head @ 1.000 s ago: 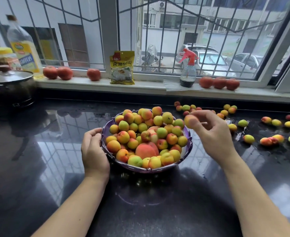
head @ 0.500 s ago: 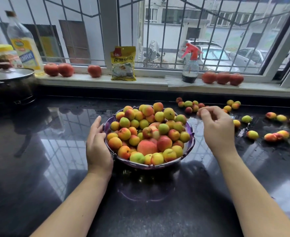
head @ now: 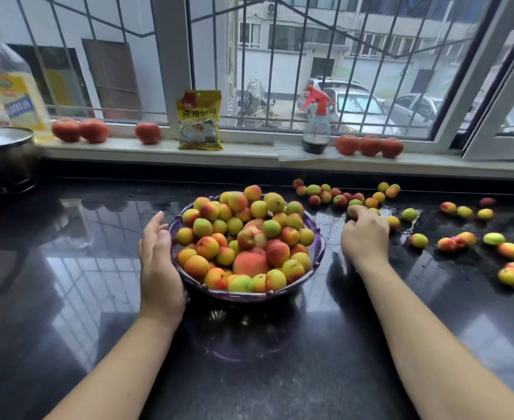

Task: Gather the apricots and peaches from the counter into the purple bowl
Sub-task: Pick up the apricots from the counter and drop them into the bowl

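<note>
The purple bowl [head: 318,237] stands mid-counter, heaped with apricots and a larger peach [head: 249,263]. My left hand [head: 158,262] rests against the bowl's left side with relaxed fingers. On the counter just right of the bowl, my right hand [head: 364,236] curls its fingers down over a yellow apricot [head: 374,211], which is mostly hidden. Loose apricots lie in a cluster behind that hand [head: 325,196]. Others are scattered further right [head: 448,244], out to the counter's right end [head: 511,275].
The black counter is glossy and wet around the right hand. A lidded dark pot [head: 4,159] stands at the far left. On the sill are an oil bottle [head: 13,86], a yellow packet [head: 199,124], a spray bottle [head: 316,125] and red round fruits [head: 80,130] [head: 369,145].
My right hand held an apricot over the bowl's right rim, then moved right and down to the loose fruit on the counter. My left hand's fingers straightened beside the bowl.
</note>
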Tool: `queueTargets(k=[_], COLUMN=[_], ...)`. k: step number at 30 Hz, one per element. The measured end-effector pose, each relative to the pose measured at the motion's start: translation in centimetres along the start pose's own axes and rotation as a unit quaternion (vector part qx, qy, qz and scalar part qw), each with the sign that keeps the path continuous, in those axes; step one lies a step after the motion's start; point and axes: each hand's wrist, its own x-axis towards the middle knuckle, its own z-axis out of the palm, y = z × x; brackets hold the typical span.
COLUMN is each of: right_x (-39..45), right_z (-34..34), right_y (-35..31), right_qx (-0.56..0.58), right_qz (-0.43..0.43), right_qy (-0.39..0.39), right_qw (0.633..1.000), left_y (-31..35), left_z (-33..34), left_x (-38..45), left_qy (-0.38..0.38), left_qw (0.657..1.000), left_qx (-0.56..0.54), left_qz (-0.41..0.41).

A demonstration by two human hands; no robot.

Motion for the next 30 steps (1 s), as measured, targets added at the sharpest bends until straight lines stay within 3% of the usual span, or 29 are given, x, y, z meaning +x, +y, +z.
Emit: queueTargets(k=[2,5,9,12,17,18,20,22,23,25,27,30], right_x=[1.8,3.7,3.3,2.4,2.4,2.2,1.2,-0.9,-2.1,-4.1,-4.9,-4.6], right_z=[0.8,1.5,1.5,1.4,-0.1,-0.8,-3.0,-5.5,-6.5,-7.6,-7.4,-6.5], right_y=[0.9,2.1,3.3,3.6,4.5,4.0,1.6,-1.8,-3.3,-5.4,-5.9,-5.5], right_qx=[-0.128,-0.232,-0.278,-0.237,-0.188,-0.138,0.070,0.292,0.332,0.312,0.238,0.196], right_qz=[0.005,0.028,0.006,-0.003,0.072,0.080,0.075,0.002,-0.054,-0.157,-0.210,-0.227], right_qy=[-0.048,-0.078,-0.024,0.027,0.013,0.020,0.000,-0.095,-0.144,-0.211,-0.241,-0.216], right_qw=[0.991,0.969,0.960,0.971,0.979,0.987,0.995,0.952,0.931,0.913,0.917,0.929], left_y=[-0.2,0.1,0.2,-0.4,-1.1,-1.1,-1.2,-1.2,-1.2,-1.1,-0.9,-0.8], left_z=[0.1,0.2,0.3,0.2,-0.1,-0.1,-0.1,0.0,0.0,0.1,0.1,0.0], left_x=[0.1,0.1,-0.1,0.3,0.8,0.7,0.8,0.8,0.7,0.6,0.4,0.3], left_qy=[-0.009,-0.016,-0.018,-0.019,-0.017,-0.018,-0.018,-0.018,-0.019,-0.019,-0.018,-0.017], left_qw=[1.000,1.000,1.000,1.000,1.000,1.000,1.000,1.000,1.000,1.000,1.000,1.000], left_qx=[0.002,0.004,-0.003,0.004,0.014,0.018,0.018,0.018,0.020,0.020,0.023,0.024], left_qz=[0.002,0.000,0.001,0.008,0.012,0.012,0.012,0.011,0.011,0.012,0.011,0.009])
